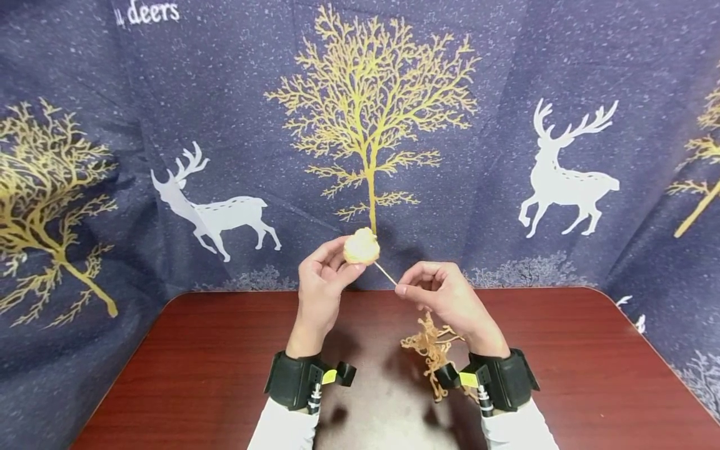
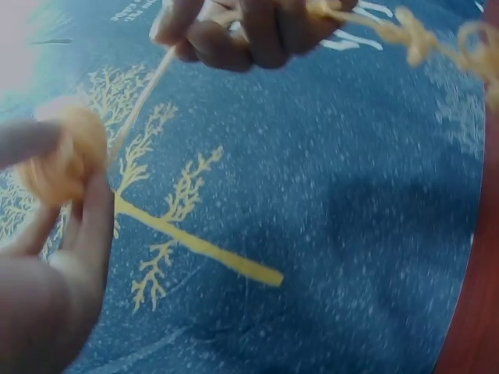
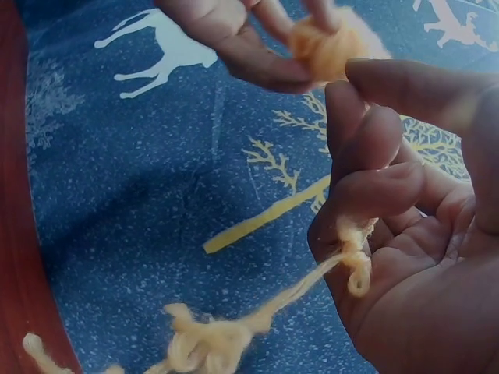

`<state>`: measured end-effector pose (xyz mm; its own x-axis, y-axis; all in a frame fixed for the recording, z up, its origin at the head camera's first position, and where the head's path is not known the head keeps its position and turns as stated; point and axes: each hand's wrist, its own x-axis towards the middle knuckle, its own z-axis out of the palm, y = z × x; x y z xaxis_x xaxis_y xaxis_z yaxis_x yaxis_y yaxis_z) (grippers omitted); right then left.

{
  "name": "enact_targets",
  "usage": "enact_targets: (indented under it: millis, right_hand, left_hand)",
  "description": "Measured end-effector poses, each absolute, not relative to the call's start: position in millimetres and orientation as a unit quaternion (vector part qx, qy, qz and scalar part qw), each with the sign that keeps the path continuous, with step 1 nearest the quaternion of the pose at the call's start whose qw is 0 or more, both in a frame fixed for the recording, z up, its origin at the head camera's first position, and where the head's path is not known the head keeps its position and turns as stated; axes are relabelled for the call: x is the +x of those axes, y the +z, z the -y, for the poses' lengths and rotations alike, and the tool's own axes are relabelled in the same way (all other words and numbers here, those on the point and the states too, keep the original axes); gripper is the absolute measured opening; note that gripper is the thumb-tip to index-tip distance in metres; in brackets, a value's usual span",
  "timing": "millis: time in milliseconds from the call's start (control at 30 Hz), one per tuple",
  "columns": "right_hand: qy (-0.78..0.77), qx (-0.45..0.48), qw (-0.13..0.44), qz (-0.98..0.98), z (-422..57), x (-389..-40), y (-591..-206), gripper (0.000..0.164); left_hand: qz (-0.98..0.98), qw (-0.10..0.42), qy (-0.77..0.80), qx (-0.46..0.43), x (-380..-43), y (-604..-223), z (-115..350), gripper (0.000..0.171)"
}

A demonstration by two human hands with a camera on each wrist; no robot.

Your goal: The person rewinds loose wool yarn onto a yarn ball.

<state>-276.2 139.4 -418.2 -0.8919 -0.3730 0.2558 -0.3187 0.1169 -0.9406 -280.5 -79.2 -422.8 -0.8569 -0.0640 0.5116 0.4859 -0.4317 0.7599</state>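
A small ball of pale yellow-orange yarn (image 1: 362, 247) is held up between the thumb and fingers of my left hand (image 1: 323, 278), above the table's far edge. From it a taut strand of yarn (image 1: 385, 273) runs down to my right hand (image 1: 441, 294), which pinches it between thumb and index finger. The right hand's other fingers curl over more yarn, seen in the right wrist view. Below that hand dangles a loose, knotted tangle of yarn (image 1: 430, 353). In the left wrist view the ball (image 2: 66, 152) is blurred and partly covered by fingers.
The reddish-brown table (image 1: 225, 362) spreads under both hands, with a bright glare at its near middle. Behind it hangs a dark blue cloth (image 1: 484, 75) printed with gold trees and white deer. Each wrist wears a black strap with a small camera.
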Motion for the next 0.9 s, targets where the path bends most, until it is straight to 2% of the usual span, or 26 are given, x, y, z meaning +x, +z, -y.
enact_targets:
  millis: [200, 333, 433, 533, 667, 767, 900]
  right_hand:
    - [-0.606, -0.245, 0.002, -0.757, -140.7, -275.0, -416.7, 0.007]
    - [-0.615, -0.236, -0.025, -0.752, -142.2, -276.3, -416.4, 0.007]
    - [-0.621, -0.229, -0.04, -0.748, -143.3, -277.2, -416.0, 0.007]
    - [-0.622, -0.228, -0.046, -0.748, -144.3, -277.1, -415.1, 0.007]
    - [-0.618, -0.234, -0.045, -0.749, -144.7, -275.9, -413.2, 0.007]
    - [-0.616, -0.238, -0.043, -0.75, -144.8, -275.0, -412.8, 0.007]
    - [-0.614, -0.245, -0.04, -0.749, -144.6, -274.4, -412.9, 0.006]
  left_hand:
    - [0.643, 0.257, -0.71, -0.13, -286.8, -429.2, 80.4, 0.042]
    - [0.726, 0.267, -0.62, -0.134, -287.7, -434.2, 80.9, 0.041]
    - [0.736, 0.228, -0.621, -0.146, -288.1, -435.8, 80.2, 0.047]
    - [0.684, 0.148, -0.699, -0.15, -288.6, -435.1, 78.1, 0.049]
    - [0.59, 0.053, -0.798, -0.115, -287.9, -432.3, 75.3, 0.045]
    - [0.54, 0.025, -0.836, -0.094, -287.1, -430.7, 74.0, 0.042]
    - [0.488, 0.019, -0.867, -0.098, -287.9, -431.1, 72.7, 0.037]
